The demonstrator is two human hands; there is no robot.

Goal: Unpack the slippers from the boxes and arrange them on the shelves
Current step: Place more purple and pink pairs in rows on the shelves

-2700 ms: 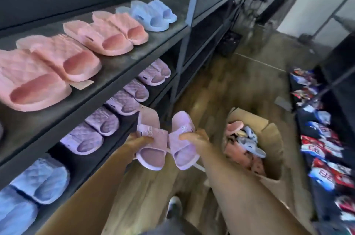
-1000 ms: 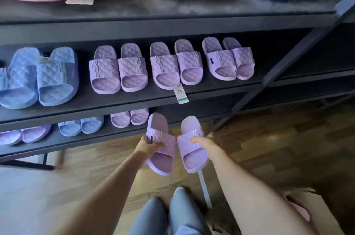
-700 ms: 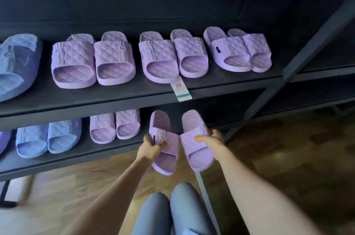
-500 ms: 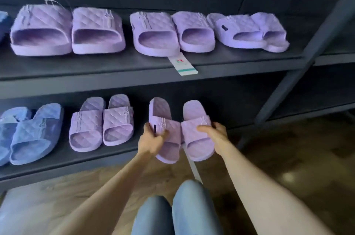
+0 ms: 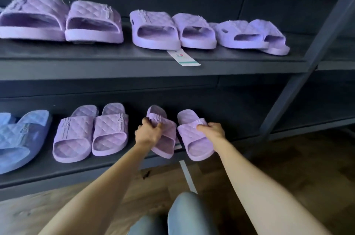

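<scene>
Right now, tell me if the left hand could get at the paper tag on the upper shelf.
Probably, but not freely: the tag sits at the upper shelf front edge with open space below, yet the left hand grips a purple slipper.

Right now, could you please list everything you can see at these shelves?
upper shelf: one, dark grey, top
upper lilac slippers: six, lilac, upper shelf, three pairs
tag: one, white and teal, upper shelf's front edge
lower shelf: one, dark grey, below
blue slippers: count unclear, blue, lower shelf, cut off left
lower lilac pair: two, lilac, lower shelf, beside the blue
held slippers: two, lilac, at lower shelf's front edge
floor: one, brown wood, under the shelves
knees: two, blue denim, bottom centre
left grip: one, hand, holding the left held slipper
right grip: one, hand, holding the right held slipper
</scene>
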